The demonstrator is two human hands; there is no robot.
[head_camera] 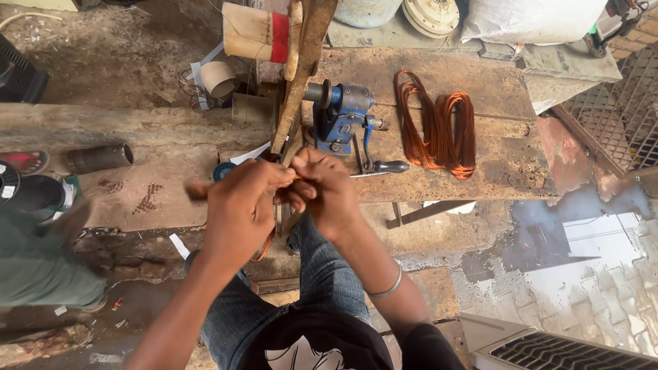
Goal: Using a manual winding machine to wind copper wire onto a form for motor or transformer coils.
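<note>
Both hands meet at frame centre, just below the worktop [439, 185] edge. Left hand [241, 209] is clenched, grip pinching a thin orange copper wire [264, 248] that trails down from the fist toward 6 o'clock over the jeans. Right hand [327, 190] is touching the left at 3 o'clock of it, fingers curled on the same wire; the contact point is hidden between the fingertips. A metal bangle [389, 286] sits on the right wrist.

At 12 o'clock of the hands a blue hand-crank winder [339, 118] stands on the wooden worktop, its black crank handle [389, 166] pointing to 3 o'clock. A wooden former [301, 75] leans tilted up from the hands toward 12 o'clock. Wound copper coils [439, 127] lie flat on the worktop at 2 o'clock, well apart from the hands. A cardboard spool with a red band [257, 33] sits at 11 o'clock. A dark pipe piece [99, 157] lies at 9 o'clock on the concrete. Another person's green-clad leg [41, 264] is at 8 o'clock.
</note>
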